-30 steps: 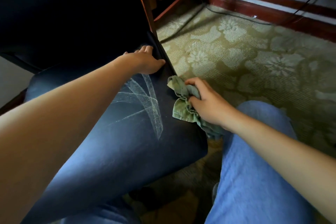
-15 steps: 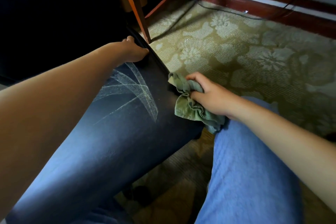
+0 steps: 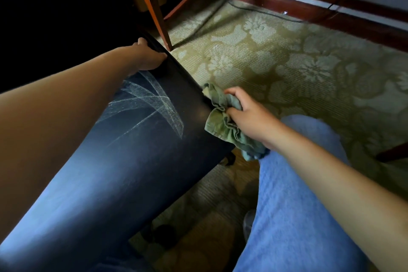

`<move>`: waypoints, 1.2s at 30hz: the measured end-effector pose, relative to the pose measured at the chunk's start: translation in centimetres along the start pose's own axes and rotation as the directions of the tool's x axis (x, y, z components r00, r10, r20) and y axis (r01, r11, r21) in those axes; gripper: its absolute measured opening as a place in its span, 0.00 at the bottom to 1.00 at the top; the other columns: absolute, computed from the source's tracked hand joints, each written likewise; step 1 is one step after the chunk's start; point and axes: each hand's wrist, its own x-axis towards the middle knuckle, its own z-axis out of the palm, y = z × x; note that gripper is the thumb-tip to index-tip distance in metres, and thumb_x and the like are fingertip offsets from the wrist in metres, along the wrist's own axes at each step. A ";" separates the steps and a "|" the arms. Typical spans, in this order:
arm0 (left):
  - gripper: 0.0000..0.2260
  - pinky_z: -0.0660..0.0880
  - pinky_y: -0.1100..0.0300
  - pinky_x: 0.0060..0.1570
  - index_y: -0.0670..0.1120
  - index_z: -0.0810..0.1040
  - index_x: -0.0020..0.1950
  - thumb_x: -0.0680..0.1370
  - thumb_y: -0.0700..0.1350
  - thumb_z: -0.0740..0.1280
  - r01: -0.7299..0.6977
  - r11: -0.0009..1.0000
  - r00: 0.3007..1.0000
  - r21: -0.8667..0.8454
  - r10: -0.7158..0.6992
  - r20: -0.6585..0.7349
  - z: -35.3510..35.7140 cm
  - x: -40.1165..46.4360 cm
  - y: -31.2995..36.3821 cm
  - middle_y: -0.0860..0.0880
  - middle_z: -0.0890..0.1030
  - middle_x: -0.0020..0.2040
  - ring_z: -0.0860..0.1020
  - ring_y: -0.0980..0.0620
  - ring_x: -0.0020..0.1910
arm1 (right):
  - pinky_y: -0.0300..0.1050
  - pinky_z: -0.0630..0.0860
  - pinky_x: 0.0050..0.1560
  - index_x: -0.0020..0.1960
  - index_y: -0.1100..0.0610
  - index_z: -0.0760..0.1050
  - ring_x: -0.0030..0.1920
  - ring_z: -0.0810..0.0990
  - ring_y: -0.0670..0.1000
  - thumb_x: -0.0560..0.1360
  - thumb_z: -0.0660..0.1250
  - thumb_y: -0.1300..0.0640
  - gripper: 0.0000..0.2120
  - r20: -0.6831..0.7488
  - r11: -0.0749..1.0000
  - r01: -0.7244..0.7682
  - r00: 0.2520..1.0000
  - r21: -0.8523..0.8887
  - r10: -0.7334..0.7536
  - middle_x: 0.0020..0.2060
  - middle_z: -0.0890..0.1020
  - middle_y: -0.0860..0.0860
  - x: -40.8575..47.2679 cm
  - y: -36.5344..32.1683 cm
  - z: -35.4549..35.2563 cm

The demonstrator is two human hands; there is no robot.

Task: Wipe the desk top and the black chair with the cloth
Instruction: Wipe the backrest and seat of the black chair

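nearest the camera, a knee (image 3: 293, 194) in light blue cloth fills the lower right, bent as if the person is crouched beside the chair. the chair's seat (image 3: 132, 161) runs from lower left toward the middle, black with a dull sheen, and it carries pale streaks (image 3: 154, 104) crossing near its far end (dust or drying wipe marks, i cannot tell which).

the right hand (image 3: 249, 117) has its fingers curled round a bunched green cloth (image 3: 223, 123) and presses it against the seat's right side edge, so the step in hand looks to be the wiping of that edge rather than the top. bunching the cloth probably gives a firmer pad for a narrow face.

farther off, the left hand (image 3: 148, 57) lies on the seat's far corner, fingers curled over the edge; my guess is that it steadies the chair against the push of the wiping. the chair appears to ride on a caster (image 3: 228, 159), so it could roll away without that hold.

beyond stand a wooden leg (image 3: 154, 9), patterned carpet (image 3: 287, 55), a cable (image 3: 260, 12) and a skirting board (image 3: 309, 4). the desk top is out of view.
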 end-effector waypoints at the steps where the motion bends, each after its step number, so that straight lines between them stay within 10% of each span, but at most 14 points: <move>1: 0.41 0.60 0.46 0.76 0.45 0.48 0.83 0.80 0.62 0.64 0.002 1.000 1.000 -0.005 -0.002 -0.002 0.0 0.0 0.1 0.40 0.61 0.80 0.60 0.38 0.78 | 0.49 0.77 0.56 0.64 0.42 0.72 0.56 0.78 0.47 0.81 0.61 0.58 0.16 0.006 1.000 -0.014 1.000 0.009 0.014 0.57 0.80 0.45 0.6 -0.3 0.0; 13: 0.40 0.61 0.43 0.75 0.48 0.51 0.83 0.79 0.68 0.61 -0.024 0.988 0.999 0.150 0.028 -0.025 -0.5 -1.4 0.0 0.42 0.59 0.81 0.57 0.37 0.79 | 0.48 0.71 0.57 0.64 0.42 0.71 0.58 0.74 0.48 0.79 0.61 0.59 0.17 -0.222 0.992 0.053 0.972 -0.111 -0.077 0.61 0.74 0.45 -2.7 0.4 2.2; 19: 0.41 0.60 0.40 0.75 0.48 0.53 0.82 0.78 0.70 0.59 -0.040 0.974 0.999 0.221 0.047 -0.026 -0.4 -1.9 -0.2 0.45 0.60 0.81 0.57 0.38 0.79 | 0.48 0.76 0.53 0.65 0.44 0.72 0.57 0.78 0.51 0.81 0.58 0.60 0.17 -0.085 0.995 -0.004 0.996 -0.099 -0.005 0.58 0.78 0.48 3.4 -2.2 1.8; 25: 0.42 0.63 0.38 0.74 0.49 0.51 0.82 0.77 0.71 0.60 -0.048 0.973 0.998 0.227 0.053 -0.014 -0.5 -1.7 -0.5 0.47 0.60 0.81 0.55 0.39 0.80 | 0.52 0.73 0.60 0.66 0.41 0.71 0.61 0.73 0.52 0.79 0.63 0.59 0.20 -0.259 0.947 0.149 0.939 -0.283 -0.225 0.62 0.72 0.44 -3.6 -0.6 3.5; 36: 0.32 0.62 0.50 0.73 0.49 0.62 0.81 0.81 0.63 0.62 -0.146 0.987 0.989 0.069 0.143 0.044 -3.3 -3.3 -1.3 0.44 0.66 0.78 0.65 0.42 0.76 | 0.56 0.72 0.62 0.67 0.39 0.72 0.61 0.72 0.55 0.79 0.62 0.57 0.20 -0.024 0.701 0.224 0.945 -0.678 -0.326 0.62 0.72 0.46 6.0 -8.0 4.9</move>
